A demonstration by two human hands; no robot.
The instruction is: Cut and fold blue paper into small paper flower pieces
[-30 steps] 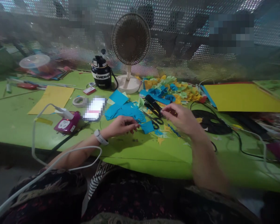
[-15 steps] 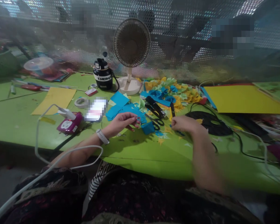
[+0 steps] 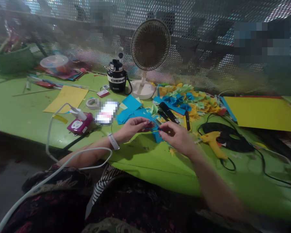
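Observation:
My left hand, with a pale watch on the wrist, is closed in a pinch over the front of the table. My right hand pinches close to the left fingertips. Something small and bluish shows at its fingertips, too small to name. Beneath and behind the hands lie blue paper sheets and a folded blue piece. A black stapler rests just beyond the right hand, beside a black-and-yellow cutter. The scissors are mostly hidden by the hands.
A yellow glue gun lies by a black round mat at right. Behind are folded paper pieces, a fan and a black bottle. At left are a phone, tape roll and purple power socket.
My right hand has moved left from beside the cutter to meet my left hand. The glue gun on the right now shows. The view has shifted a little.

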